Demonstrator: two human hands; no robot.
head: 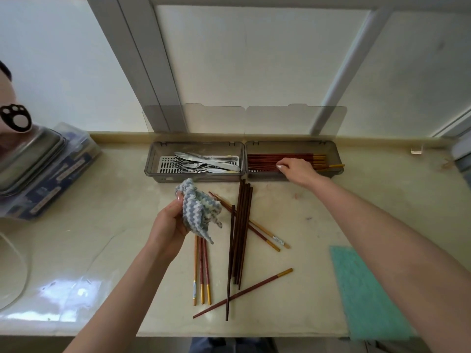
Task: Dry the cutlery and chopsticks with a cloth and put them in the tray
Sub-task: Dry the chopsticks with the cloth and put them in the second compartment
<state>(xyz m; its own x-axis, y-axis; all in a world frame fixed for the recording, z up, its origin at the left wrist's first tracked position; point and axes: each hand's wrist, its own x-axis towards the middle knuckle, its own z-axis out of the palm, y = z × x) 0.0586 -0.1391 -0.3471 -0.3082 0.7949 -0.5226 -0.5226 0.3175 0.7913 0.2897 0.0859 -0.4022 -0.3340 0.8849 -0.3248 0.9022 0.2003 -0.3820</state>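
My left hand [167,225] holds a crumpled blue-and-white zigzag cloth [198,207] above the counter. My right hand [297,170] reaches into the right tray [334,149], fingertips resting on the reddish chopsticks [280,159] lying in it; whether it grips one I cannot tell. The left tray [153,159] holds forks, knives and spoons [206,163]. Loose chopsticks lie on the counter: a dark brown bundle [242,230], three gold-tipped ones [202,273] near my left wrist, a crossed pair [257,229], and a single one [244,293] lying diagonally.
Both trays have clear lids [244,121] standing open against the window. A teal cloth [367,296] lies at the front right. On the left a metal dish [28,159] sits on a blue box [63,171]. The counter's front edge [229,333] is close.
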